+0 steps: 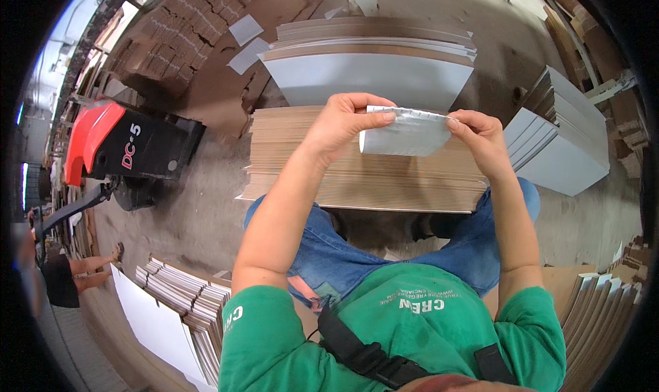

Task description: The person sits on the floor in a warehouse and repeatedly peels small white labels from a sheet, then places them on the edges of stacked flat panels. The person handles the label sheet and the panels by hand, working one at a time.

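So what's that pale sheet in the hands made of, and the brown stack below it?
The sheet looks like thin, slightly shiny paper or plastic film: it curves over and catches light, but I can't tell which. The brown stack is probably matte cardboard, judging by its many thin, tan layered edges.

A grey-brown floor (pixel 209 217) spreads across the frame. A narrow strip of bright light (pixel 25 186) shows at far left, near a red-and-black machine (pixel 113 141); a rack (pixel 607 88) stands at upper right.
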### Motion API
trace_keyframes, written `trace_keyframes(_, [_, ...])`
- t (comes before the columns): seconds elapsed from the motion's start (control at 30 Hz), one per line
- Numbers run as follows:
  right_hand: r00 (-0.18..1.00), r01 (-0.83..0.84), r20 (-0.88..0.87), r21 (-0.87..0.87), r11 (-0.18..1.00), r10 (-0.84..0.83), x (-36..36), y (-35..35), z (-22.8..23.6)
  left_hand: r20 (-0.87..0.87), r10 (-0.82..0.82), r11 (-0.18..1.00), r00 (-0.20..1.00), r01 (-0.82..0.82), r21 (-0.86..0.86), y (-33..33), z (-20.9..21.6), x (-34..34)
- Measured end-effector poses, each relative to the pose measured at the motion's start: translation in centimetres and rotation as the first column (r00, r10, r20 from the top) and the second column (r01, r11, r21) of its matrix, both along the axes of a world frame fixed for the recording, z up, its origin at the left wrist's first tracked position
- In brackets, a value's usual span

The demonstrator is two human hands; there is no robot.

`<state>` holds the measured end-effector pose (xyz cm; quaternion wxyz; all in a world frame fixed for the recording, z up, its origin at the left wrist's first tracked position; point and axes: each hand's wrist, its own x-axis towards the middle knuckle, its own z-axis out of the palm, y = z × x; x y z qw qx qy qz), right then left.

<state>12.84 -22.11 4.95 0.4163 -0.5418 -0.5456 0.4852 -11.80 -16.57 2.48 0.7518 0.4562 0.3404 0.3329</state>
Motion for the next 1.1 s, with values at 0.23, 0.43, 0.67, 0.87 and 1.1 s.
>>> trace_keyframes(0.23, [1.000,0.018,0.018,0.050,0.999,-0.019,-1.0,-0.7,-0.3,0.133,-0.010,0.991,0.991,0.028,-0.133,-0.8,0.0,-1.3])
trace_keyframes(0.43, [0.983,0.018,0.181,0.097,0.995,-0.036,-1.3,-0.2,-0.9,0.077,0.050,0.996,0.996,-0.044,-0.073,-1.1,-0.1,-1.6])
trace_keyframes(0.67, [0.783,-0.391,0.621,0.456,0.799,0.029,-7.8,1.9,1.6,-0.003,0.133,0.991,0.991,-0.133,0.015,-1.8,-1.7,-1.0])
trace_keyframes(0.87, [0.577,-0.614,0.813,0.372,0.696,0.075,-10.4,3.4,1.6,-0.011,0.124,0.989,0.992,-0.123,0.078,-2.1,-1.5,-0.9])
trace_keyframes(1.1, [0.535,-0.629,0.830,0.269,0.730,0.156,-12.1,3.1,1.7,-0.052,0.116,0.993,0.992,-0.114,0.041,-2.5,-2.7,-2.2])
